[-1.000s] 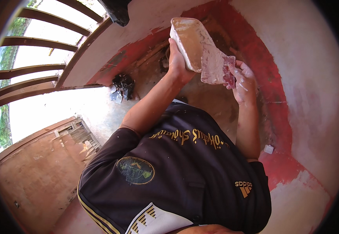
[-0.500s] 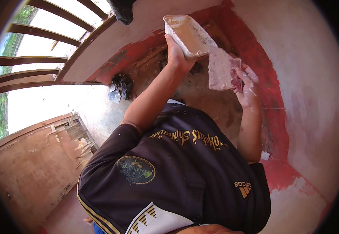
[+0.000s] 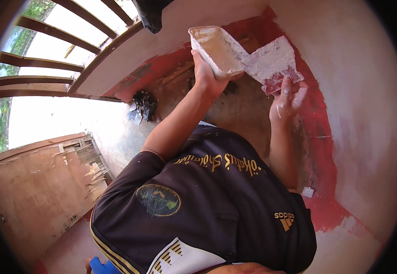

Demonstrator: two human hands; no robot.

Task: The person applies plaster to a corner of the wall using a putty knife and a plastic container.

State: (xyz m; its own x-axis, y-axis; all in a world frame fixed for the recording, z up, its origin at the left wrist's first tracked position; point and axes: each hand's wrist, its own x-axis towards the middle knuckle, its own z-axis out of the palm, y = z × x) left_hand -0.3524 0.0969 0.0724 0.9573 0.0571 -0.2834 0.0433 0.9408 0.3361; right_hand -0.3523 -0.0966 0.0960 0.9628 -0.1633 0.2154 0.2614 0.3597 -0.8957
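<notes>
Now scraper (image 3: 273,58) farther fwd in R fingers (image 3: 286,89)

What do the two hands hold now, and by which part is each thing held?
The left hand holds a smeared tub by its outer left side, most fingers hidden; the right hand pinches a coated spreader by its reddish lower edge.

A crumpled black heap (image 3: 146,104) lies on the floor (image 3: 239,116).
</notes>
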